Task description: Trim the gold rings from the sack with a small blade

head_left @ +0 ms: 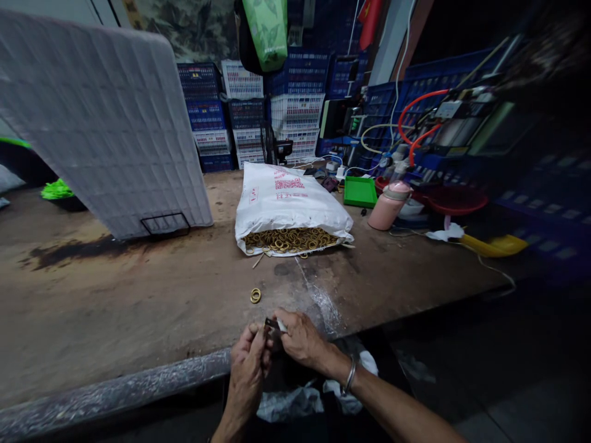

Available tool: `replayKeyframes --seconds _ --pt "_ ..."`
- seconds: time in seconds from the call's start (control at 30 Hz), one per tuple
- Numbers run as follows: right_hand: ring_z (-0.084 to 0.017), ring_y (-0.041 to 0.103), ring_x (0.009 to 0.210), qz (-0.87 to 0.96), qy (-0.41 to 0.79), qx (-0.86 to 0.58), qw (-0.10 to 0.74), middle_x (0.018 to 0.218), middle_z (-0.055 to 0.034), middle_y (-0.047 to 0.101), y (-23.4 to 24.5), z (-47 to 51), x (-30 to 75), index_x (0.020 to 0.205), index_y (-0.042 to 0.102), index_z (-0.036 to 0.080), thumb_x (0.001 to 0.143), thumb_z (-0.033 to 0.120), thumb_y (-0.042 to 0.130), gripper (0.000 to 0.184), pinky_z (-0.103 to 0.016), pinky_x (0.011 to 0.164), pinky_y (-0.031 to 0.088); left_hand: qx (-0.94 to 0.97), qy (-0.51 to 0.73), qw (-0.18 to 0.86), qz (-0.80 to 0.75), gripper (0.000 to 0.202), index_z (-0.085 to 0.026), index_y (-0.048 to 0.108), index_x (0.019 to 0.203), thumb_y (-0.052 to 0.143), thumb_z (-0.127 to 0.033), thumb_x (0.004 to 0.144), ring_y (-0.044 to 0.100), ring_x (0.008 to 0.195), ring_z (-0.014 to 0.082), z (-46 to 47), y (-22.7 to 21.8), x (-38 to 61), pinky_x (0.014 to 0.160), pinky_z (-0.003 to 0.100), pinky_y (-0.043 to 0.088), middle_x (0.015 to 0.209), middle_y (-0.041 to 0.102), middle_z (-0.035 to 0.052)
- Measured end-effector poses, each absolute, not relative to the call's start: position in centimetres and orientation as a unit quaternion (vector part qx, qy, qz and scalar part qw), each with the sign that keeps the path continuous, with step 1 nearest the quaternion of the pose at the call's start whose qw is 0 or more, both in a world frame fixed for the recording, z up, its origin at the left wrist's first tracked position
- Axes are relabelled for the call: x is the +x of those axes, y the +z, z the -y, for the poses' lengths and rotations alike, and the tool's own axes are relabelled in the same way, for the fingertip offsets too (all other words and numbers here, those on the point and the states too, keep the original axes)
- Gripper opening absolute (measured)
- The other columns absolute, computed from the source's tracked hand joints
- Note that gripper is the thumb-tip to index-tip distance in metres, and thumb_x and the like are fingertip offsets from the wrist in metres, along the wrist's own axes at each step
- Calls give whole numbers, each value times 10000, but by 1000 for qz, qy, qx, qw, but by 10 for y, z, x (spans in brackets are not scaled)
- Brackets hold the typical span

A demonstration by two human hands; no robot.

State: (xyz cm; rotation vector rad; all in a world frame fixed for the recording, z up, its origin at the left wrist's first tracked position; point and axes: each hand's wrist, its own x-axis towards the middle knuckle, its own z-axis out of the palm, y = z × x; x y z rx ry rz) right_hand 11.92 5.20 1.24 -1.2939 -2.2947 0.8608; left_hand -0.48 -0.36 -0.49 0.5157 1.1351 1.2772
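Where the wooden bench (138, 320) ends, well in front of the white sack (286, 200), the left hand (248, 366) and the right hand (300, 339) meet, the fingertips of both pinched tight on a small dark piece (272, 323) too small to identify. A pair of brass rings (255, 296) lies between the sack's open mouth and the hands, nearer the hands.

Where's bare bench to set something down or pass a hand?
Bare bench: between the sack and the left hand and right hand, which pinch a small part, save loose rings, and before the grey panel. Crowded right of the sack: green tray, pink bottle, red bowl.
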Motion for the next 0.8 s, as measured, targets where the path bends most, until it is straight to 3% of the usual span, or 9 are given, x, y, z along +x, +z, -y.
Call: replayKeyframes --seconds 0.13,0.4,0.8 --pt "-147 544 691 849 253 -449 120 770 -34 613 14 -46 118 900 517 186 666 88 403 278 -223 602 294 215 567 630 -485 319 -178 511 769 672 -415 629 356 380 8 2 -6 -6 369 114 246 525 499 -73" --pt "-166 554 740 864 211 -446 100 846 -49 623 14 -42 111 928 492 180 708 118 398 247 -246 600 276 201 579 614 -497 366 -167 532 758 713 -415 560 363 387 12 4 0 -6 394 122 279 517 483 -81" --pt "-184 572 743 859 181 -476 60 844 -76 623 17 -38 107 942 473 155 728 132 421 221 -257 606 297 257 551 605 -514 304 -179 481 741 612 -447 679 278 334 5 11 -10 -11 332 118 202 478 447 -95"
